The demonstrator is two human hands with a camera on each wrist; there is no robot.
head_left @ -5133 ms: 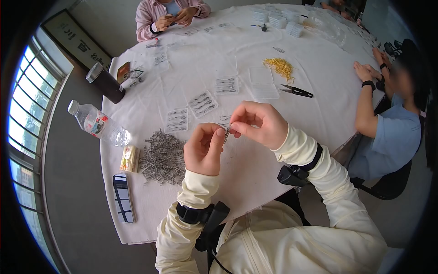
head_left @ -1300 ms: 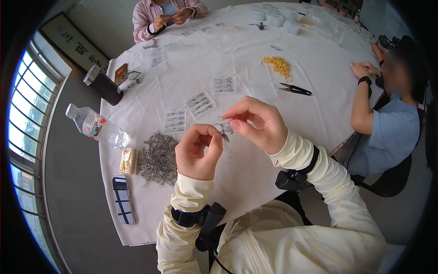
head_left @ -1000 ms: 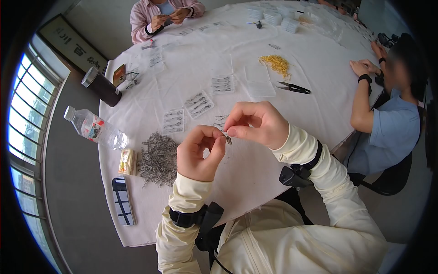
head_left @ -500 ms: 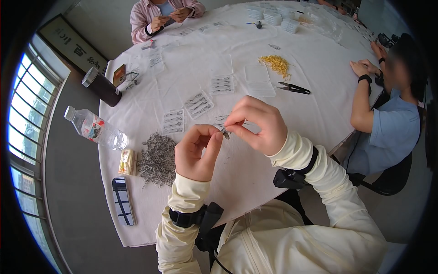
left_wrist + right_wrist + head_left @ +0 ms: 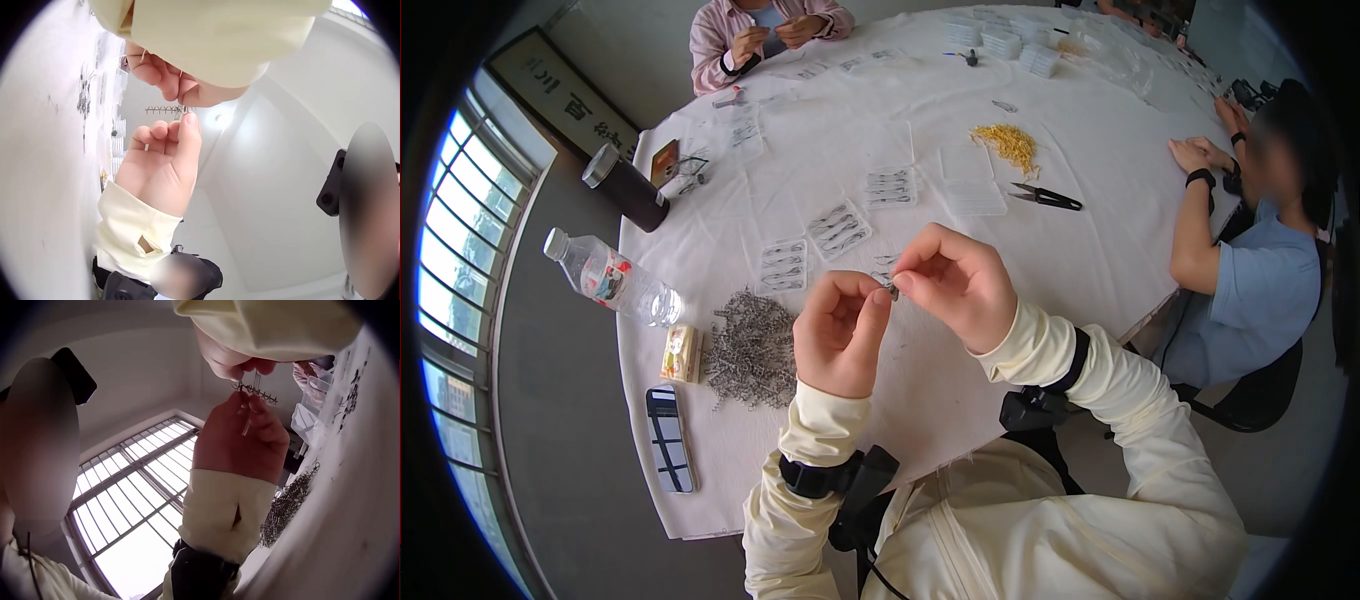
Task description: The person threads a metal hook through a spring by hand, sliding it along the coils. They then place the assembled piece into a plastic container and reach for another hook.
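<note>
In the head view my left hand pinches a small coiled wire spring between thumb and forefinger. My right hand meets it there, thumb and forefinger pinching the same spring near its end. The coils stick out past the fingertips in both wrist views. A thin pale strip shows beside the spring in the right wrist view. Below the hands, several dark wire pieces lie on the white cloth. A heap of similar springs is left of my left hand.
Clear boxes with wire pieces lie beyond my hands. Farther right are an open clear box, a yellow pile and black snips. A bottle, dark flask and phone line the left edge. Other people sit around.
My right hand's fingers, spread apart from the left hand 1.3 seconds ago, have come back to the spring. Since half a second ago, the right hand has turned and dropped slightly. The left hand keeps its pinch.
</note>
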